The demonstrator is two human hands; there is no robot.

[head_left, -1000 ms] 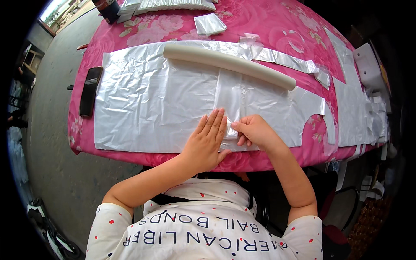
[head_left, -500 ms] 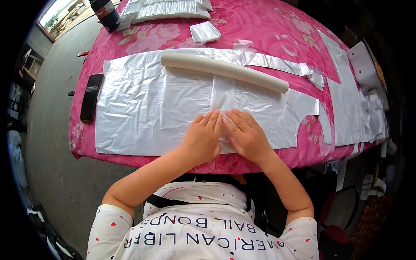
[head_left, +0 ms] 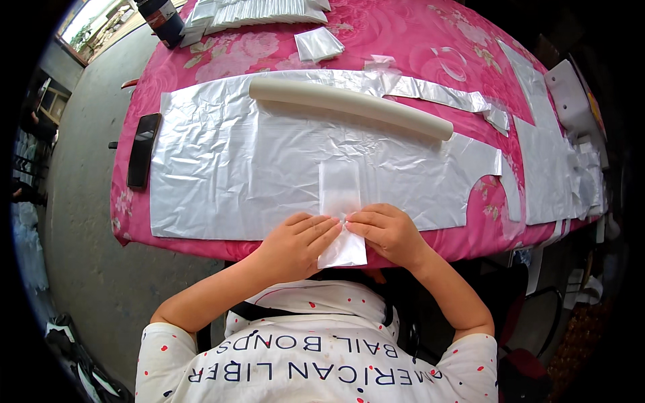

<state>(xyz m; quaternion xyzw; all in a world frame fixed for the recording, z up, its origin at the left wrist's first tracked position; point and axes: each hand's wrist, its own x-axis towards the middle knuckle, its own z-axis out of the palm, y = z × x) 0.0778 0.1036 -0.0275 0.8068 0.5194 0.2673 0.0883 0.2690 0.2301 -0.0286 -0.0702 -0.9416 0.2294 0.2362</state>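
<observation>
Two hands of yours met at the table's (head_left: 403,47) near edge, the left hand (head_left: 297,243) and right hand (head_left: 388,232) almost fingertip to fingertip, both drawn closed on the middle of a folded plastic strip (head_left: 340,185); your thumbs were mostly hidden. The strip's far end lay over a large plastic sheet (head_left: 228,174), and its near end stuck out past that edge. Across the sheet, farther from the near edge, you had a pale tube (head_left: 349,107), and by the table's left edge a phone (head_left: 143,151)
</observation>
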